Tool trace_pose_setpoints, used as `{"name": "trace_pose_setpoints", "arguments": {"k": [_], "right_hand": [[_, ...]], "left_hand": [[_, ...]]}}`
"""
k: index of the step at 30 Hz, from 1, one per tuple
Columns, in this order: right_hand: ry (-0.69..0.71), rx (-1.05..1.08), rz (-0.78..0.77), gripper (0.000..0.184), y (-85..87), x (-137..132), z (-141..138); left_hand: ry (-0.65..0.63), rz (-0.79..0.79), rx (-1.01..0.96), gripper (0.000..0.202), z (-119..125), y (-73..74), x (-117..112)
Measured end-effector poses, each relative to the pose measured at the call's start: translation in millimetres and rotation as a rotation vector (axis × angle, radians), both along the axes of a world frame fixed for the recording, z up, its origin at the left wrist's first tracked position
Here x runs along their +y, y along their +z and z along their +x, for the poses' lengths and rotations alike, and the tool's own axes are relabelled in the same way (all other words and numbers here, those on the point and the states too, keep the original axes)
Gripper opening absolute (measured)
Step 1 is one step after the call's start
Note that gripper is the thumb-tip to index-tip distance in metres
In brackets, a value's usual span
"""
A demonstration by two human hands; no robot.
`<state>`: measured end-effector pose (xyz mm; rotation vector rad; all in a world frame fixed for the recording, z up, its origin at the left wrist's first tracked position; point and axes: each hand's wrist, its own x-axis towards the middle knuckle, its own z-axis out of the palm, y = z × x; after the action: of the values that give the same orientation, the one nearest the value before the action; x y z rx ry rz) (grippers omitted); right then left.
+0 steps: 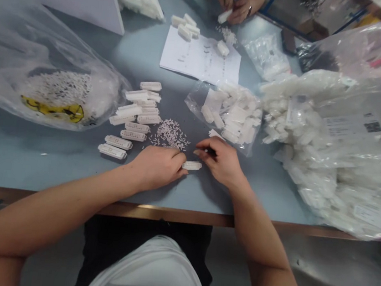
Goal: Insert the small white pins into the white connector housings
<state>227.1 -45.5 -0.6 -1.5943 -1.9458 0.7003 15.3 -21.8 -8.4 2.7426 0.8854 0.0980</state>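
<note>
My left hand (160, 168) is closed on one end of a small white plastic connector housing (192, 165), which lies level just above or on the table. To its right is my right hand (222, 161), thumb and fingers drawn together near the housing; whatever they pinch is too small to make out. Behind my left hand spreads a loose pile of tiny white pins (171, 134). Several similar white housings (135, 127) are laid in rough rows on the left. An opened clear bag of white housings (238, 116) lies beyond my right hand.
A large clear bag of small white pieces (59, 89) stands left; bulky bags of white parts (343, 133) fill the right. Across the table, a co-worker's hands (238, 6) hold a white part near a printed sheet (199, 63). The table's front edge (168, 214) runs before me.
</note>
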Motion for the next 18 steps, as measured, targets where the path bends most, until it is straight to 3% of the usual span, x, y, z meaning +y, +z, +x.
{"name": "trace_pose_setpoints", "arguments": {"k": [5, 12, 18], "right_hand": [[0.05, -0.169, 0.03, 0.034, -15.5, 12, -9], [0.055, -0.397, 0.001, 0.023, -19.9, 22, -14], [0.076, -0.324, 0.0, 0.023, -13.8, 20, -9]], "left_hand": [[0.015, -0.018, 0.068, 0.028, 4, 6.0, 1], [0.011, -0.05, 0.09, 0.029, 4, 8.2, 2], [0.015, -0.047, 0.102, 0.029, 5, 7.8, 3]]}}
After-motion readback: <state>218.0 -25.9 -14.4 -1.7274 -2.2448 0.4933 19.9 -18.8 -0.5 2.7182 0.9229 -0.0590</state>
